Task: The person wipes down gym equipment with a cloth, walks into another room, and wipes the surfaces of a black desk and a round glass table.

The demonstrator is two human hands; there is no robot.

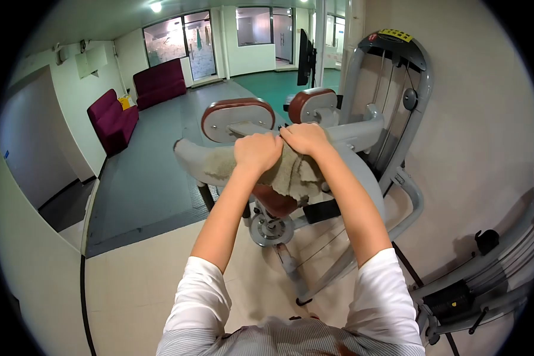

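Observation:
A worn grey-green cloth (292, 177) with ragged edges lies draped over the curved grey frame (191, 159) of a weight machine. My left hand (258, 154) is closed on the cloth from above, fingers curled over its far side. Right beside it, my right hand (306, 140) grips the cloth too, with the knuckles up. Both sets of fingertips are mostly hidden behind the frame. Just beyond my hands are two padded parts with red-brown edging, a left pad (238, 118) and a right pad (312, 105). A red-brown seat (273, 203) shows under the cloth.
The machine's weight tower (391, 89) stands against the right wall. Another exercise machine (474, 291) is close at the lower right. Purple sofas (114, 121) line the left side. A round metal adjuster (270, 229) sits low, below the seat.

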